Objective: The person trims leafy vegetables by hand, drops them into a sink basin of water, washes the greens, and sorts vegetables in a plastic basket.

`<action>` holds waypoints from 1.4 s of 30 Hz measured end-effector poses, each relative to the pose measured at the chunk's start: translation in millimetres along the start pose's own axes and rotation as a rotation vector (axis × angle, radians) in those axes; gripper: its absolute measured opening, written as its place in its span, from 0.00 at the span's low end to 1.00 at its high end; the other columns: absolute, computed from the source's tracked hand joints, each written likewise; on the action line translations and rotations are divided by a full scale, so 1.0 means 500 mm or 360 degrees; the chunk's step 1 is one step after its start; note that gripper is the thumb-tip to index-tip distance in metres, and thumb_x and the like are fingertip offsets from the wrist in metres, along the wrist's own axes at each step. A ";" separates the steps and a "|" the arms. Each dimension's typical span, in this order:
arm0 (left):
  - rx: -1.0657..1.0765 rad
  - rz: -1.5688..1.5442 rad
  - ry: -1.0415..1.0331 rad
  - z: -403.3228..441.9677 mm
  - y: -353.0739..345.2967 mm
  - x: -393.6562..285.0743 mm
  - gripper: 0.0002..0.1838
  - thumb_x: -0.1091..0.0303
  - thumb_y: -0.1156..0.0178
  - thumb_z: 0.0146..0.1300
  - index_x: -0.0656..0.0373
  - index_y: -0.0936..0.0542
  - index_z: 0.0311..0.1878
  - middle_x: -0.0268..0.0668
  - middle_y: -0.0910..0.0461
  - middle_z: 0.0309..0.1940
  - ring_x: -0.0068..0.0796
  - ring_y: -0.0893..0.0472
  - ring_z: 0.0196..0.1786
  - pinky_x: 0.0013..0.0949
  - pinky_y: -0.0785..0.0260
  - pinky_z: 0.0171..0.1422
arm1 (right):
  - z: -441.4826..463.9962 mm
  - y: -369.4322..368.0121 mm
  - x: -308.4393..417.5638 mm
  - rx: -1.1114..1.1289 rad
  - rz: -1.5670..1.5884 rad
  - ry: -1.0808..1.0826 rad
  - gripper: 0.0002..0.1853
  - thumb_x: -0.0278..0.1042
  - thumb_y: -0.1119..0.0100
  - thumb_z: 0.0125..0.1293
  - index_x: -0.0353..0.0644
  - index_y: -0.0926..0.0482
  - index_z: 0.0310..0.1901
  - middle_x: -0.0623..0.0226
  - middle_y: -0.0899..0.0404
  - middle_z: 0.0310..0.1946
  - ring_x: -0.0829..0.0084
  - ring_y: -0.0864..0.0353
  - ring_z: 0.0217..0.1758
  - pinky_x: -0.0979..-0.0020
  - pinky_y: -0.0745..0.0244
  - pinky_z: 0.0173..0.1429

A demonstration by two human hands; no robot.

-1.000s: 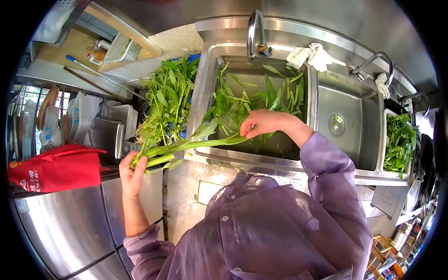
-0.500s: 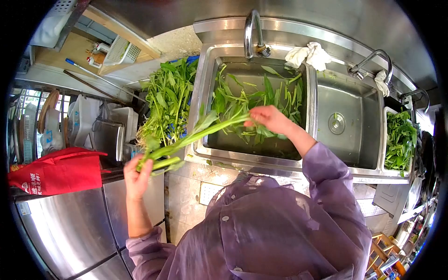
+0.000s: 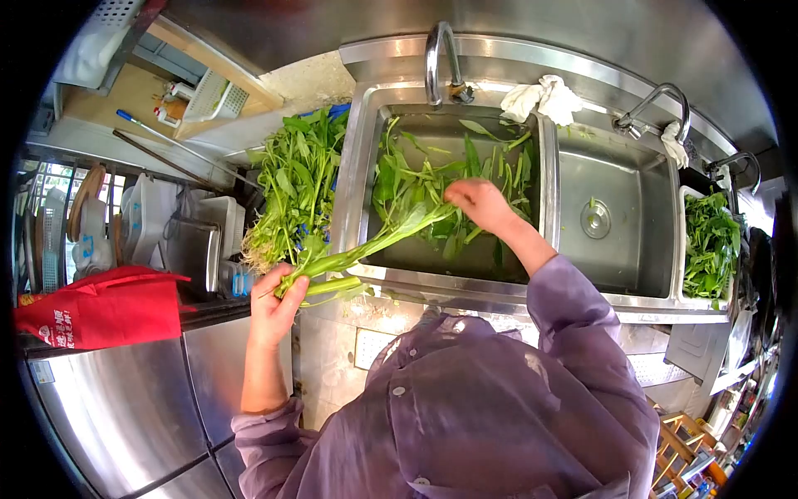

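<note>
My left hand is closed around the lower ends of a small bunch of water spinach stalks, at the front left of the sink. The stalks slant up and right over the left basin. At their far end my right hand pinches the stems, its fingertips partly hidden from above. Loose water spinach pieces float in the basin's water below. Left of the sink lies a heap of whole water spinach, with pale roots at its near end.
A curved faucet stands behind the left basin, near white cloths. The right basin has a drain. Beyond it, a white container holds cut greens. A red bag lies on the steel cabinet at left.
My left hand has moved right, closer to the sink, bringing the stalk ends with it. The right hand stays over the basin, and the gap between my hands is smaller.
</note>
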State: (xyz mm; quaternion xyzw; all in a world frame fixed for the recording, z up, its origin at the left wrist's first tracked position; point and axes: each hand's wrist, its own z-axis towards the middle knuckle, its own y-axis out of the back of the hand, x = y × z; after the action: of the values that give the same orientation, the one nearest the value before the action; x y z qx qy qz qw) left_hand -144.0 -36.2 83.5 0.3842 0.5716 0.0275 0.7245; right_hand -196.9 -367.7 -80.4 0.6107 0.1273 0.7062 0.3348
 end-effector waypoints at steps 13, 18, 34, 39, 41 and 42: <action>0.0150 0.0029 -0.0084 -0.010 -0.068 0.029 0.05 0.73 0.42 0.53 0.64 0.27 0.29 0.30 0.31 0.17 0.16 0.35 0.21 0.22 0.42 0.24 | 0.003 -0.081 -0.060 -0.0265 0.1485 -0.1502 0.14 0.38 0.54 0.65 0.35 0.27 0.40 0.68 0.26 0.31 0.75 0.29 0.30 0.74 0.33 0.39; 0.0037 -0.0071 0.0079 -0.006 -0.062 0.026 0.05 0.73 0.43 0.54 0.64 0.27 0.28 0.27 0.33 0.17 0.13 0.38 0.23 0.21 0.44 0.25 | 0.000 -0.036 -0.096 -0.0301 0.0074 -0.0638 0.11 0.31 0.51 0.61 0.39 0.26 0.43 0.61 0.26 0.39 0.65 0.27 0.40 0.66 0.31 0.46; 0.0038 -0.0225 0.0128 0.007 -0.117 0.078 0.08 0.66 0.44 0.58 0.63 0.24 0.33 0.24 0.30 0.21 0.11 0.36 0.25 0.16 0.44 0.27 | 0.001 -0.076 -0.092 -0.0233 0.1179 -0.1109 0.15 0.41 0.56 0.65 0.36 0.26 0.35 0.67 0.28 0.23 0.75 0.30 0.28 0.72 0.34 0.39; -0.0127 -0.0522 0.0711 0.020 -0.122 0.076 0.18 0.60 0.43 0.57 0.67 0.27 0.41 0.26 0.27 0.22 0.10 0.34 0.22 0.16 0.43 0.23 | -0.014 -0.052 0.009 -0.0345 0.0114 0.0168 0.11 0.36 0.53 0.61 0.39 0.23 0.36 0.59 0.24 0.28 0.58 0.26 0.36 0.61 0.33 0.46; -0.0141 -0.0594 0.0750 0.030 -0.130 0.097 0.19 0.58 0.43 0.57 0.65 0.27 0.42 0.26 0.29 0.20 0.10 0.35 0.18 0.16 0.45 0.19 | -0.015 -0.018 0.077 0.0147 -0.0182 0.0524 0.11 0.38 0.51 0.60 0.40 0.24 0.35 0.60 0.24 0.29 0.59 0.26 0.36 0.60 0.33 0.46; -0.0068 -0.0732 0.0766 0.034 -0.133 0.101 0.18 0.58 0.43 0.57 0.64 0.27 0.41 0.25 0.30 0.19 0.10 0.36 0.17 0.16 0.46 0.18 | -0.022 -0.033 0.088 0.0112 -0.0132 0.0607 0.13 0.42 0.52 0.60 0.40 0.26 0.31 0.60 0.25 0.28 0.58 0.25 0.35 0.59 0.32 0.43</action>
State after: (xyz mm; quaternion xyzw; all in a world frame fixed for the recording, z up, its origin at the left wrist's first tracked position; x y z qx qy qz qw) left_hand -138.6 -67.4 4.5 0.2125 0.7975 -0.0347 0.5636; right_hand -203.3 -325.3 -58.2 0.4714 0.2380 0.7898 0.3119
